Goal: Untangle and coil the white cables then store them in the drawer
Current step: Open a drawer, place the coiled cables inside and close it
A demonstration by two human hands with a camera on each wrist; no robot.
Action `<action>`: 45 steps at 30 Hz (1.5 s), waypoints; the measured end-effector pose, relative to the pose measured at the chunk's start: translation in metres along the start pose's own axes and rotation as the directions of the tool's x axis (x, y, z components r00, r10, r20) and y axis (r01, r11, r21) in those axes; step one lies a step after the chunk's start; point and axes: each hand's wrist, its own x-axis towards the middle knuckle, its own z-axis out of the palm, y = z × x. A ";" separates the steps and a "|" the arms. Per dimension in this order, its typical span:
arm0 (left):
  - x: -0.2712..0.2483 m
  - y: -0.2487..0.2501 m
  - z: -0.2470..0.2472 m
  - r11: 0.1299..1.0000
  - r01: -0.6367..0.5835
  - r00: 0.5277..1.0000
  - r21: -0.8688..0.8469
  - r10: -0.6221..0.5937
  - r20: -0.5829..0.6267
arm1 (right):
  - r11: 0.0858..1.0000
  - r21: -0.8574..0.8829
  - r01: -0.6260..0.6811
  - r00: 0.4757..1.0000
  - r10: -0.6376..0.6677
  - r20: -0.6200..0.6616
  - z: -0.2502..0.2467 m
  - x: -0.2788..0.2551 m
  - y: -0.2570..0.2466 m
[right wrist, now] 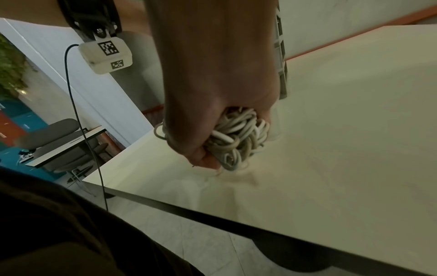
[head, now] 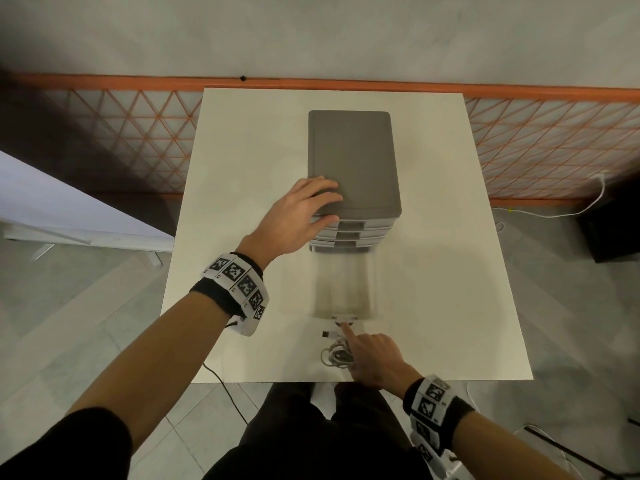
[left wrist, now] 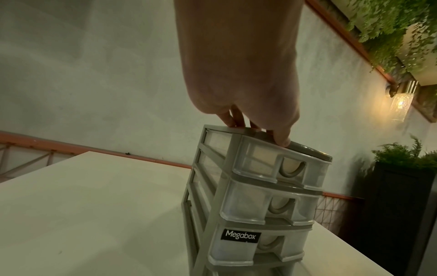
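A grey, several-tiered drawer unit (head: pixel 353 157) (left wrist: pixel 260 179) stands mid-table. My left hand (head: pixel 304 206) (left wrist: pixel 241 104) presses flat on its top near the front left corner, fingertips (left wrist: pixel 282 141) on the lid. Its bottom clear drawer (head: pixel 341 289) is pulled out toward me and looks blurred. My right hand (head: pixel 374 358) (right wrist: pixel 212 84) grips a coiled bundle of white cables (head: pixel 334 356) (right wrist: pixel 238 134) low over the table, a plug (head: pixel 326 334) sticking out. Its index finger reaches the drawer's handle (head: pixel 344 319).
The white table (head: pixel 242 202) ends just behind my right hand. An orange lattice fence (head: pixel 536 143) runs behind it. A black box (head: pixel 613 230) and a loose white cord (head: pixel 554 211) lie on the floor at the right; a white board (head: pixel 69 209) leans at the left.
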 end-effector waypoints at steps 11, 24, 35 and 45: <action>-0.004 0.009 -0.002 0.999 0.041 0.999 0.004 -0.041 -0.013 | 0.992 0.103 0.079 0.989 -0.065 -0.131 -0.004 -0.022 0.011; -0.079 0.035 0.087 0.964 0.265 0.910 0.027 -0.259 0.323 | 1.000 -0.022 -0.004 0.946 -0.003 -0.323 -0.090 0.092 0.034; -0.092 0.015 0.116 0.984 -0.018 0.985 0.178 -0.014 0.172 | 0.998 -0.053 0.027 0.880 -0.049 -0.472 -0.060 0.126 0.038; -0.100 0.012 0.128 0.971 -0.019 0.943 0.240 -0.062 0.326 | 0.994 -0.030 0.108 0.840 -0.107 -0.532 -0.048 0.125 0.043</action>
